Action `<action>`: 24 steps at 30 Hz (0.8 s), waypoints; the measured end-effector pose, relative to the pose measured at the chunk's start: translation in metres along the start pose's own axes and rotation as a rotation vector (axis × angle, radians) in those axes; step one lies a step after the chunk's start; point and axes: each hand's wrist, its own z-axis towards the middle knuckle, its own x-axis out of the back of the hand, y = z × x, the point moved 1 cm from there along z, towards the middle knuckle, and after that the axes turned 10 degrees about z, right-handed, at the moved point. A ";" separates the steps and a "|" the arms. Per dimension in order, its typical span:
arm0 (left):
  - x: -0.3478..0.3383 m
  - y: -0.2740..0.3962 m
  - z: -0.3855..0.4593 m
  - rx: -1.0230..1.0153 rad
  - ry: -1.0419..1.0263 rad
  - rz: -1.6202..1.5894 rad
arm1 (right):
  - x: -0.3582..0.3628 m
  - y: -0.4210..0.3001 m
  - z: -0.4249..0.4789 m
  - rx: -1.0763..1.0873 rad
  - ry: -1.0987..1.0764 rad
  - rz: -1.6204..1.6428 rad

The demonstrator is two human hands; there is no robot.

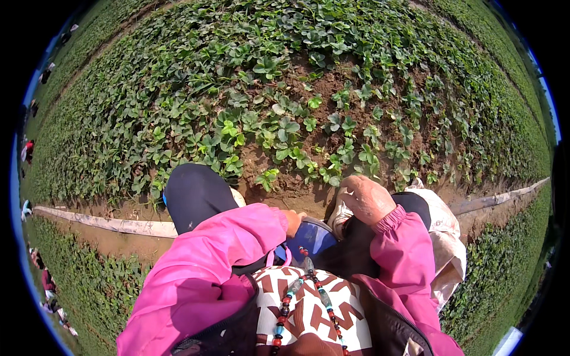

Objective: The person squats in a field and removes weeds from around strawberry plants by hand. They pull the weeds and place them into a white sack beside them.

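Note:
Between my legs is a blue plastic container [311,240], probably a bucket, partly covered by my clothing and sleeve. My left hand [292,222] is at its upper left edge. Only part of this hand shows past the pink cuff, and whether it grips the rim cannot be told. My right hand [367,199] is above my shoe [340,216], by my right knee, with its fingers bent downward. Its fingertips point away from view, and nothing shows in them. Low strawberry plants [288,129] grow from the brown soil [307,84] just in front of me.
Beside my right leg lies a whitish sack [445,249]. A pale flat hose [129,226] runs along the furrow on the left, and a greyer stretch continues on the right. My bent left knee [198,196] stands against the bed's edge. Several people are far off at the left rim.

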 end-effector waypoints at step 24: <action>-0.024 0.009 0.024 0.315 -0.036 -0.233 | -0.010 0.027 0.003 0.143 -0.265 -0.152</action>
